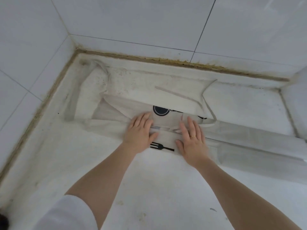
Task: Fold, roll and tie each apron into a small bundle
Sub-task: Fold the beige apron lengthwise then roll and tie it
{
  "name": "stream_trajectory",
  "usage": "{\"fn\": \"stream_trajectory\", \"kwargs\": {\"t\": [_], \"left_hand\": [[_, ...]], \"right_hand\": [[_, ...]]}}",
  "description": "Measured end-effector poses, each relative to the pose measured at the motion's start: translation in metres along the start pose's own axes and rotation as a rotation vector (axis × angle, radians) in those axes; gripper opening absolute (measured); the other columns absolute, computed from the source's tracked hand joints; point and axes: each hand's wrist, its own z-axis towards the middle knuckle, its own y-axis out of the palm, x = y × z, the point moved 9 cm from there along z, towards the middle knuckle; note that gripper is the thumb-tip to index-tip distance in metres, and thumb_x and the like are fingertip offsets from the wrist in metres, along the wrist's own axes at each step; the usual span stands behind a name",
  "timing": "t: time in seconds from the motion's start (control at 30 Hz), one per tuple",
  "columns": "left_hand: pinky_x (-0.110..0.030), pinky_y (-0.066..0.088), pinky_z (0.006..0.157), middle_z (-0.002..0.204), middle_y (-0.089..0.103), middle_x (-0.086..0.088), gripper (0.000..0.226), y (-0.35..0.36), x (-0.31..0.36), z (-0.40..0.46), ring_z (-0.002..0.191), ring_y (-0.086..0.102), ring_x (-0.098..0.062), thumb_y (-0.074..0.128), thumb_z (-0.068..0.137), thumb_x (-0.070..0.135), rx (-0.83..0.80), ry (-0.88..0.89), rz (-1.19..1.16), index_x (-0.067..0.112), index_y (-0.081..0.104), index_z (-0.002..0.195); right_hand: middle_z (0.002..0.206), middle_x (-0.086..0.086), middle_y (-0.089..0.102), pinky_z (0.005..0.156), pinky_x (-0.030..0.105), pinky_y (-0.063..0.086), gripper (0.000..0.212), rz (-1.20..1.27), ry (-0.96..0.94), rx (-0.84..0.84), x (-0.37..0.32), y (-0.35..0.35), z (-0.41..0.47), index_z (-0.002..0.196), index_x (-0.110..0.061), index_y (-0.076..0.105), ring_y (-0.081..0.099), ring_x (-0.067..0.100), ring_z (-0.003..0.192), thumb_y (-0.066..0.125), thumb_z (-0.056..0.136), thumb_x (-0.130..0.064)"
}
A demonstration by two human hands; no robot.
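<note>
The apron (166, 112) is pressed flat by both spread hands, left (140, 130) and right (192, 136); if released, the fold beside the fork print (162, 146) could spring open.

Walls (149, 22): big white tiles with thin dark lines, meeting in a corner up and left of the fingers | Counter (157, 188): white, a bit stained, flat under the fingers | Seam (166, 60): brown dirty strip where counter met wall, beyond the fingers | Light: soft and even
</note>
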Motion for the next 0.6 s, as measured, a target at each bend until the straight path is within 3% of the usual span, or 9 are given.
{"fn": "stream_trajectory", "kwargs": {"t": [0.07,0.17,0.27,0.33,0.4,0.47,0.53,0.57,0.6], "left_hand": [[-0.035,0.022,0.102,0.133,0.054,-0.013,0.051,-0.004,-0.002,-0.003,0.119,0.054,-0.029,0.034,0.082,0.050,0.067,-0.016,0.034,0.009,0.060,0.097],[-0.036,0.033,0.091,0.122,0.061,-0.013,0.042,-0.009,-0.003,-0.005,0.105,0.062,-0.029,0.038,0.081,0.044,0.055,-0.061,0.086,0.009,0.061,0.085],[-0.034,0.050,0.074,0.104,0.065,-0.013,0.040,-0.013,-0.001,-0.010,0.087,0.065,-0.029,0.038,0.079,0.036,0.049,-0.118,0.119,0.006,0.064,0.078],[-0.036,0.048,0.074,0.104,0.060,-0.012,0.036,-0.021,0.008,-0.011,0.091,0.061,-0.029,0.042,0.083,0.032,0.000,-0.183,0.116,0.005,0.064,0.090],[-0.037,0.037,0.091,0.122,0.049,-0.007,0.031,-0.020,0.019,-0.011,0.113,0.048,-0.026,0.045,0.090,0.023,-0.080,-0.205,0.154,0.010,0.051,0.117],[-0.031,0.026,0.100,0.134,0.039,-0.002,0.040,-0.015,0.042,-0.008,0.126,0.036,-0.023,0.047,0.086,0.007,-0.094,-0.074,0.095,0.015,0.044,0.124],[-0.028,0.027,0.099,0.137,0.038,0.000,0.039,-0.007,0.075,-0.007,0.124,0.039,-0.022,0.048,0.081,0.001,-0.179,0.056,-0.028,0.015,0.050,0.117],[-0.028,0.029,0.096,0.136,0.040,0.000,0.033,-0.003,0.084,-0.009,0.120,0.044,-0.023,0.047,0.082,0.005,-0.218,0.084,-0.078,0.014,0.052,0.114],[-0.029,0.031,0.094,0.135,0.042,-0.001,0.029,-0.001,0.091,-0.011,0.117,0.047,-0.024,0.043,0.085,0.014,-0.228,0.087,-0.112,0.012,0.054,0.111]], "right_hand": [[0.147,0.020,0.034,0.109,0.047,0.030,0.055,0.079,0.099,0.005,0.034,-0.006,-0.014,0.136,-0.015,0.031,0.030,0.038,0.132,0.034,0.088,-0.043],[0.129,0.019,0.053,0.103,0.040,0.031,0.041,0.129,0.168,0.017,0.074,-0.017,-0.025,0.108,-0.008,0.049,0.053,0.040,0.114,0.037,0.087,-0.041],[0.112,0.016,0.063,0.092,0.036,0.034,0.032,0.051,0.094,-0.001,0.086,-0.024,-0.029,0.088,-0.006,0.058,0.064,0.036,0.098,0.036,0.084,-0.030],[0.105,0.014,0.065,0.086,0.037,0.050,0.027,0.010,0.018,-0.036,0.084,-0.033,-0.030,0.090,-0.010,0.054,0.066,0.034,0.094,0.036,0.075,-0.022],[0.102,0.014,0.064,0.078,0.042,0.055,0.028,-0.041,-0.033,-0.127,0.078,-0.033,-0.031,0.092,-0.010,0.052,0.066,0.036,0.091,0.047,0.065,-0.014],[0.113,0.017,0.060,0.086,0.046,0.051,0.031,-0.111,-0.076,-0.213,0.074,-0.030,-0.032,0.095,-0.006,0.060,0.062,0.039,0.102,0.060,0.064,-0.010],[0.137,0.017,0.043,0.106,0.043,0.035,0.042,-0.107,-0.099,-0.319,0.074,-0.030,-0.037,0.113,-0.006,0.056,0.042,0.036,0.128,0.043,0.083,-0.033],[0.146,0.014,0.032,0.111,0.040,0.027,0.053,-0.118,-0.119,-0.364,0.074,-0.028,-0.039,0.122,-0.009,0.050,0.029,0.031,0.137,0.031,0.087,-0.044],[0.152,0.010,0.022,0.114,0.039,0.022,0.058,-0.143,-0.144,-0.391,0.076,-0.028,-0.043,0.128,-0.011,0.043,0.019,0.027,0.142,0.032,0.089,-0.052]]}}
